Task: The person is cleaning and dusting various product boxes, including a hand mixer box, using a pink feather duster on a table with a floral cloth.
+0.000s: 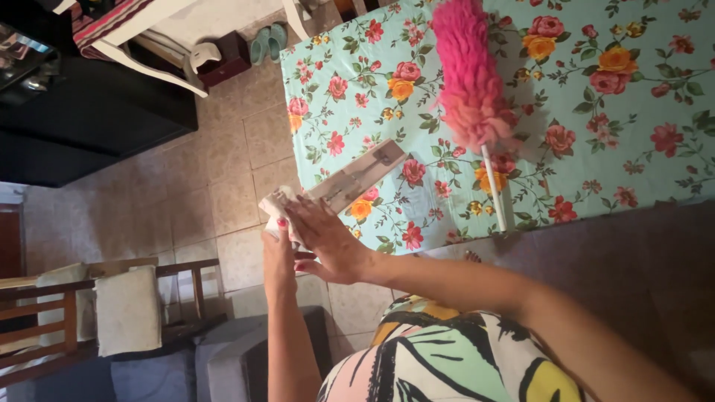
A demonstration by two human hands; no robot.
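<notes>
Right hand [328, 242]: laid flat, fingers [302, 212] spread wide and pressed down on a white cloth [274, 205] at the counter's corner; it grips nothing.
Left hand [277, 249]: comes up from below the counter edge, just beneath the right-hand fingers; its fingers curl under the cloth where it hangs off the corner, seemingly pinching it, though the right hand hides most of the hold.
White cloth: bunched, partly under the right palm, partly past the fingertips, overhanging the corner.
Flat packet [357, 176]: a long pale card or packet just beyond the right fingertips, touching or nearly touching the cloth, lying slantwise on the counter [633, 134] with its floral cover.
Pink duster [469, 74]: fluffy head well beyond the fingers and to the far side, its white handle [494, 186] reaching to the counter edge.
Risk, packet: a push of the cloth away from the fingers would likely shove the packet along or off the near edge, since it lies right in the path.
Risk, cloth: with so much of it off the corner, a loosened left hold could let it drop to the tiled floor [223, 186].
Risk, duster: the handle end sits at the edge; a nudge from the forearm might tip it off.
</notes>
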